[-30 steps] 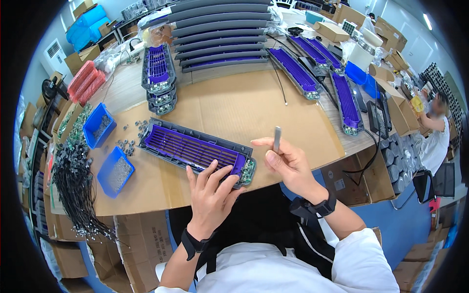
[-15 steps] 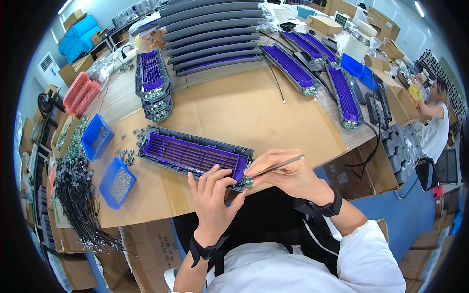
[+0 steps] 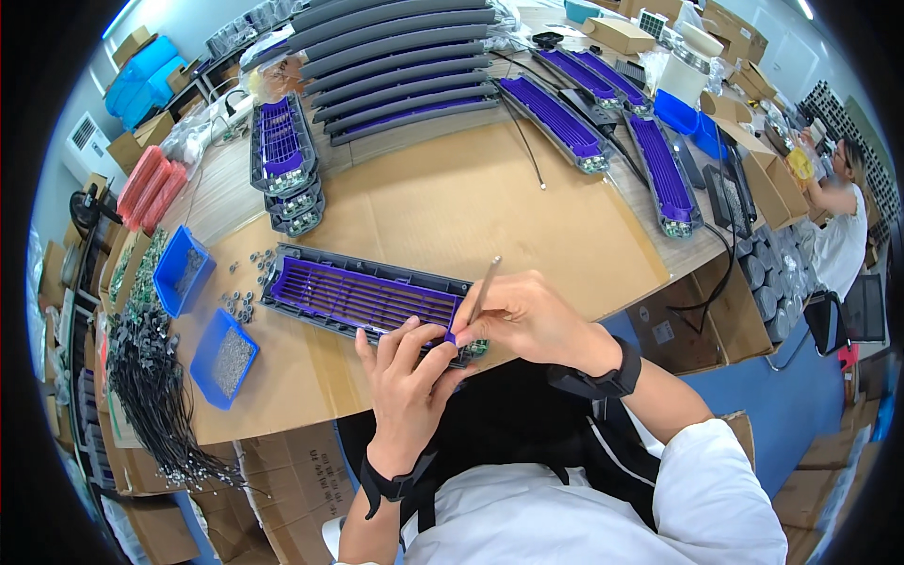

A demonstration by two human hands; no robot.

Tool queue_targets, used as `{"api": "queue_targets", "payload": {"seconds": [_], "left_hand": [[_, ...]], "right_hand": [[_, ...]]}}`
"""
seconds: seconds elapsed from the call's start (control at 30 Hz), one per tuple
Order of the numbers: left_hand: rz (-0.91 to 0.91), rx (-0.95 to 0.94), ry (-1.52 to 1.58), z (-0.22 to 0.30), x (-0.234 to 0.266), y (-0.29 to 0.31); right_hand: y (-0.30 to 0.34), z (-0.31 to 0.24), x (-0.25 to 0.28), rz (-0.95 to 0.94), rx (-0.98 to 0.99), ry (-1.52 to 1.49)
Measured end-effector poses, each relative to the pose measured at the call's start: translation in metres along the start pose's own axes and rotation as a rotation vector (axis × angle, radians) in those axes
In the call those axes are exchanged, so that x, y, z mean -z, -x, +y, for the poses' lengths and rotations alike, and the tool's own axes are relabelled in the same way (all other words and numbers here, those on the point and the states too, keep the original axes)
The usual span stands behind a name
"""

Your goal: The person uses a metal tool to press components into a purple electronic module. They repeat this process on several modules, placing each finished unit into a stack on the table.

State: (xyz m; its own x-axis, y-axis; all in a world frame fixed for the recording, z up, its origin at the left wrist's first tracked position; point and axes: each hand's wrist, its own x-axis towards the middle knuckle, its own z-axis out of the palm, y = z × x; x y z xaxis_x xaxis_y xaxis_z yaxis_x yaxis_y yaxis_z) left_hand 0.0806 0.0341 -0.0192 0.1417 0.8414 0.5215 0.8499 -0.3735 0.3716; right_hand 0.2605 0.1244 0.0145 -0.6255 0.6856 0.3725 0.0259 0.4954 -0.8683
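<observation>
A long dark grey housing with a purple slatted insert [image 3: 363, 295] lies slanted on the cardboard sheet before me. My left hand [image 3: 405, 367] grips its near right corner, fingers on the purple insert and thumb along the near edge. Between the pinched fingers of my right hand [image 3: 527, 315] is a thin metal tool resembling tweezers [image 3: 487, 282]. The tool stands steeply over the housing's right end, its tip hidden by my fingers. A small green circuit board [image 3: 477, 347] shows at that end, beside both hands.
Blue trays [image 3: 226, 363] of tiny metal parts, loose grey pieces [image 3: 240, 306] and a bundle of black wires [image 3: 151, 386] lie left. Grey panels [image 3: 400, 71] are stacked at the back, more purple housings [image 3: 664, 179] at right. A person [image 3: 838, 217] sits at far right.
The tool has swung from a low slant to nearly upright. My right hand has shifted slightly left, onto the purple end of the housing; my left hand keeps its grip.
</observation>
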Motion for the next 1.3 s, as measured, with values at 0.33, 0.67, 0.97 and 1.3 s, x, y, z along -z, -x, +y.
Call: {"api": "queue_targets", "payload": {"seconds": [0.33, 0.67, 0.97, 1.3], "left_hand": [[-0.028, -0.085, -0.021, -0.004, 0.004, -0.008], [0.022, -0.090, 0.035, -0.010, 0.001, -0.003], [0.066, -0.113, 0.027, -0.010, -0.006, -0.001], [0.117, -0.085, 0.069, -0.011, -0.003, 0.005]], "right_hand": [[-0.005, 0.002, 0.002, -0.096, -0.033, -0.055], [0.021, -0.004, 0.013, -0.023, -0.044, 0.352], [0.025, 0.005, -0.006, 0.072, -0.018, 0.307], [-0.017, -0.018, -0.021, -0.147, -0.164, 0.724]]}}
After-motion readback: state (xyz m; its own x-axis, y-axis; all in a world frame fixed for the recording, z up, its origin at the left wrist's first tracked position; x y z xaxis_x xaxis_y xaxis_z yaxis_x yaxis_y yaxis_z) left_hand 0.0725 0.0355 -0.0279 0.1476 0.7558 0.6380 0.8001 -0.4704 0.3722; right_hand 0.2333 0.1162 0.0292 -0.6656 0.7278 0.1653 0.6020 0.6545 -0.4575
